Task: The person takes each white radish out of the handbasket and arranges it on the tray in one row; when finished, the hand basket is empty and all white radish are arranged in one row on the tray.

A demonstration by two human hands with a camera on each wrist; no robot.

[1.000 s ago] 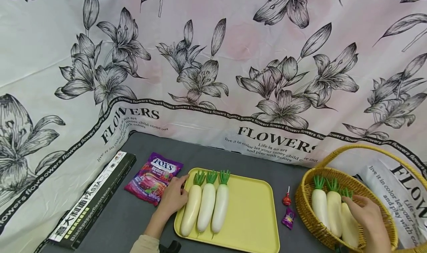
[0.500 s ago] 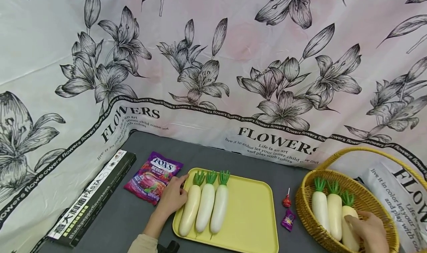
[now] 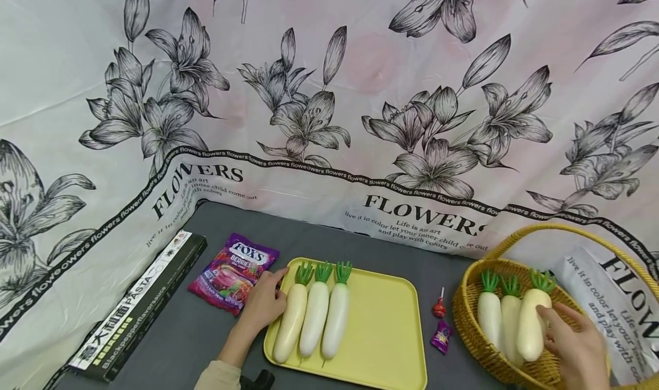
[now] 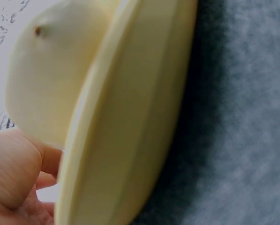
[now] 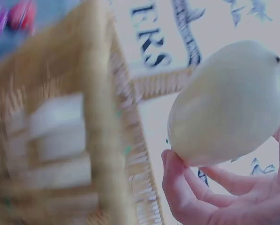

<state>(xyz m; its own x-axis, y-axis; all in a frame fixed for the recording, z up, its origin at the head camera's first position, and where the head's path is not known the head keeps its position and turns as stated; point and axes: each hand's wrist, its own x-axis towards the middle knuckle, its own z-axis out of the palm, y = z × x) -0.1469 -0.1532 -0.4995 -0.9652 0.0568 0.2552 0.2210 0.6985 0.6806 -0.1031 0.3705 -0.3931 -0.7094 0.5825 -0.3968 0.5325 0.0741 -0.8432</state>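
Note:
My right hand (image 3: 579, 341) grips a cream-white radish (image 3: 531, 327) with a green top, lifted within the wicker basket (image 3: 471, 333). In the right wrist view its rounded tip faces the camera, with fingers (image 5: 177, 183) beneath. Two more radishes, one white (image 3: 489, 318) and one cream (image 3: 511, 327), lie in the basket. My left hand (image 3: 265, 301) holds the left edge of a yellow tray (image 3: 383, 327). Three radishes lie side by side in the tray's left half: one cream (image 3: 290, 324), two white (image 3: 314, 321). The left wrist view shows the tray wall (image 4: 130, 112) hiding some fingertips.
Left of the tray lie a purple candy bag (image 3: 234, 273) and a long black-and-white pasta box (image 3: 139, 307). A red lollipop (image 3: 439, 307) and a small purple wrapped candy (image 3: 441, 337) sit between tray and basket. The basket's tall handle (image 3: 561, 227) arches over its opening. Flowered cloth (image 3: 309, 207) hangs behind.
My right hand has shifted from the rightmost radish's leafy top down to its body and raised it from the basket's bottom. My left hand stays at the tray's edge.

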